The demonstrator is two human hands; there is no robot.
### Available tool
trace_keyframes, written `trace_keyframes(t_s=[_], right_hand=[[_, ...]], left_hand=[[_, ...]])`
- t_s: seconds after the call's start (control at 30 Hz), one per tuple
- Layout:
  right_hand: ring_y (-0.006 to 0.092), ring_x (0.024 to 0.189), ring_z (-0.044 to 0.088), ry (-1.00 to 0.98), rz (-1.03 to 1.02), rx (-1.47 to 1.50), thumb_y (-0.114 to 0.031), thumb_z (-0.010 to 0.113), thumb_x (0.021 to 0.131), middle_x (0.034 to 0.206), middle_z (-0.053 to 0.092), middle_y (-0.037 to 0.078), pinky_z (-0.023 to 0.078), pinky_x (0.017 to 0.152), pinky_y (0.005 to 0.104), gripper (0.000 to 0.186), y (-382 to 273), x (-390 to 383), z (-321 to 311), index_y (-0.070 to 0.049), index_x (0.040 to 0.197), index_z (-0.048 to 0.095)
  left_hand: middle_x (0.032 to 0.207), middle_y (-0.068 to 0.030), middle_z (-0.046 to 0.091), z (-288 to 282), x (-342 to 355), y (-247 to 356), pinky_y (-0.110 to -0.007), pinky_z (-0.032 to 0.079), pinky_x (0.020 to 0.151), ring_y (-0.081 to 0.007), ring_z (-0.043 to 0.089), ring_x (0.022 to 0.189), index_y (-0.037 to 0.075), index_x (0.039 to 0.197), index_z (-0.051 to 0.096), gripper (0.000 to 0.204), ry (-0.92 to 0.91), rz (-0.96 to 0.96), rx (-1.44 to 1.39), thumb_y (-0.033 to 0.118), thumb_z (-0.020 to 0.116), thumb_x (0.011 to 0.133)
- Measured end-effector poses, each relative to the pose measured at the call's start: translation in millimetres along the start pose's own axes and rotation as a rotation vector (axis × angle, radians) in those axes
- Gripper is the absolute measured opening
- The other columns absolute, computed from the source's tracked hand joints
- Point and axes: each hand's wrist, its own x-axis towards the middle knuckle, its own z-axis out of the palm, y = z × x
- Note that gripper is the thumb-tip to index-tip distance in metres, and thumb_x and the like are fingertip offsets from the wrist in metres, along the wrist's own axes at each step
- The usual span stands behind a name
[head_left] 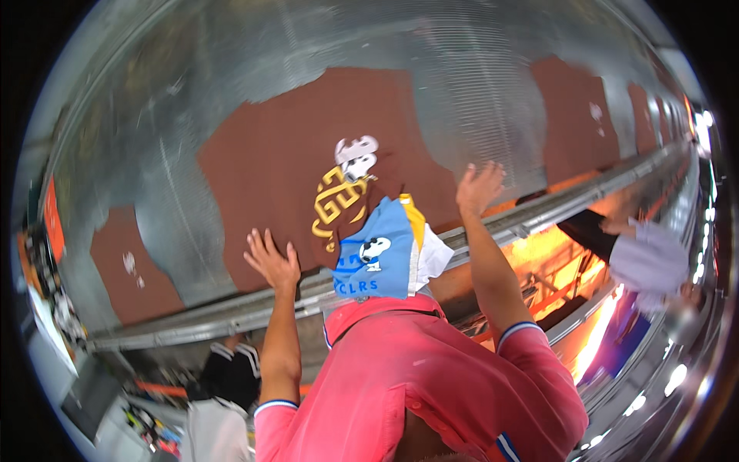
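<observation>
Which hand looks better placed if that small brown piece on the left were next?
Probably the left hand: it is spread over the large brown piece, on the side nearer the small piece. The right hand is farther off, near the large piece's right edge, beyond the blue cloth.

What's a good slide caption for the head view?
Left hand and right hand open on either side of blue printed cloth; large brown fabric piece spread on grey table.

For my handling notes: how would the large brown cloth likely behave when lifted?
The large brown cloth would probably hang floppy, since it looks like thin fabric lying flat on the table. It is likely light for its spread, as its edges show little thickness.
</observation>
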Motion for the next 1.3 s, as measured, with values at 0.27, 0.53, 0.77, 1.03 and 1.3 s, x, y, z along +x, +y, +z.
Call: trace_keyframes(t_s=[0.27,0.53,0.77,1.03,1.3], right_hand=[[0.0382,0.143,0.024,-0.038,-0.056,-0.029,-0.043,0.044,0.099,0.150,0.031,0.023,0.021,0.114,0.0575,0.062,-4.2,6.2,-4.4,0.001,0.142,0.038],[0.0386,0.144,0.021,-0.092,-0.039,-0.023,-0.042,0.042,0.100,0.152,0.028,0.023,0.018,0.116,0.0558,0.062,-8.3,8.7,-10.5,0.002,0.144,0.036],[0.0382,0.144,0.022,-0.091,-0.031,-0.023,-0.043,0.042,0.099,0.152,0.028,0.023,0.019,0.116,0.0559,0.062,-10.2,7.4,-14.2,0.001,0.143,0.036],[0.0365,0.143,0.025,-0.040,-0.046,-0.043,-0.046,0.042,0.099,0.151,0.033,0.021,0.021,0.114,0.0558,0.063,-6.9,8.2,1.6,-0.002,0.143,0.039],[0.0367,0.129,0.046,0.105,-0.155,-0.149,-0.053,0.042,0.097,0.140,0.049,0.019,0.039,0.100,0.0564,0.063,7.4,7.7,8.8,-0.003,0.134,0.051]], left_hand=[[0.155,-0.0187,0.028,5.0,-4.8,0.4,-0.062,0.010,0.115,-0.0380,0.020,0.145,0.004,0.141,0.043,0.066,-0.044,-0.033,0.013,0.034,0.059,0.084],[0.156,-0.0187,0.026,5.0,-0.2,-0.6,-0.061,0.010,0.114,-0.0382,0.020,0.145,0.003,0.141,0.041,0.065,-0.034,-0.005,0.013,0.034,0.055,0.086],[0.156,-0.0187,0.026,3.9,-0.1,-1.5,-0.062,0.010,0.114,-0.0384,0.020,0.145,0.003,0.142,0.041,0.066,-0.051,-0.014,0.014,0.034,0.057,0.085],[0.155,-0.0177,0.028,3.7,-4.8,-6.0,-0.063,0.011,0.114,-0.0383,0.020,0.145,0.007,0.143,0.041,0.069,-0.044,-0.048,0.019,0.033,0.061,0.082],[0.155,-0.0177,0.026,-6.4,-3.8,-10.6,-0.065,0.009,0.114,-0.0363,0.017,0.146,0.008,0.140,0.046,0.071,-0.085,-0.085,-0.018,0.041,0.065,0.080]])
